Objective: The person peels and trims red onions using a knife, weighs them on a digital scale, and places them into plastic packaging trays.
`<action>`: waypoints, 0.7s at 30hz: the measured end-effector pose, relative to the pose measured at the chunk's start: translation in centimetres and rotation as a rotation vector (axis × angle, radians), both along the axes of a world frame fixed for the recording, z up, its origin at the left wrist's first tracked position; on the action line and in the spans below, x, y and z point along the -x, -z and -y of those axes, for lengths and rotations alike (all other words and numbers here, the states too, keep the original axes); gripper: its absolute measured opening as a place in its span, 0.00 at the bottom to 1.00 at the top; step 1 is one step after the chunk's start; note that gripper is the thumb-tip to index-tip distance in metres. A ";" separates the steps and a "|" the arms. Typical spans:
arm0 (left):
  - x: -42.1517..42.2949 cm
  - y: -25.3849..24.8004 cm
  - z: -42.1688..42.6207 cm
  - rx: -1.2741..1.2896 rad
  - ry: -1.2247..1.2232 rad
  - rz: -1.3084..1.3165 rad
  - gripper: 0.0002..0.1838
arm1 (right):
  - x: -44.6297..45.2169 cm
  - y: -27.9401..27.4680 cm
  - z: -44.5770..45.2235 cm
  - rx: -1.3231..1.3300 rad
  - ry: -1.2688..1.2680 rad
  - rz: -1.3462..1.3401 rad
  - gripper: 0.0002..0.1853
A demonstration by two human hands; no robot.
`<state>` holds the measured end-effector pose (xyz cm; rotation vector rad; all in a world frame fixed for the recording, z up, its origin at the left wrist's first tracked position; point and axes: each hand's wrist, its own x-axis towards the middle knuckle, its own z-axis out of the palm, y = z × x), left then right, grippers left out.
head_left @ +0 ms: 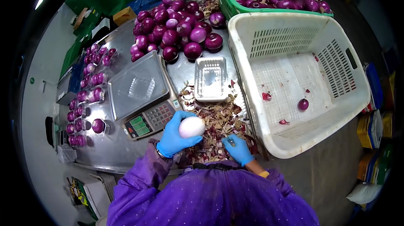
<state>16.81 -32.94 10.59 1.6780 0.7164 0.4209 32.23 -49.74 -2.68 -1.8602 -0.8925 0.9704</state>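
My left hand, in a blue glove, is wrapped round a peeled, pale onion at the centre of the view. To its right, my right hand, also gloved in blue, is closed low over the peels; a small dark object shows at its fingertips, too small to name. Dry onion skins lie beneath and between both hands. Beyond them a clear plastic tray rests on the metal table. The scale stands left of the peels, with a clear tray on its platform.
A pile of purple onions lies at the back. On the right, a white crate holds one small onion and skin scraps. Behind it stands a green crate full of onions. Packed onion trays line the table's left side.
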 end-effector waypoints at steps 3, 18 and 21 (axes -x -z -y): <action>0.9 0.2 -0.1 -0.034 0.008 -0.032 0.36 | 0.2 -3.2 0.3 -0.058 0.040 -0.181 0.09; 1.4 3.7 2.9 0.278 -0.150 0.329 0.39 | 1.0 -10.4 -5.0 -0.257 0.016 -0.699 0.24; 1.4 2.3 2.7 0.333 -0.095 0.298 0.36 | 0.6 -12.1 -4.7 -0.280 0.098 -0.604 0.19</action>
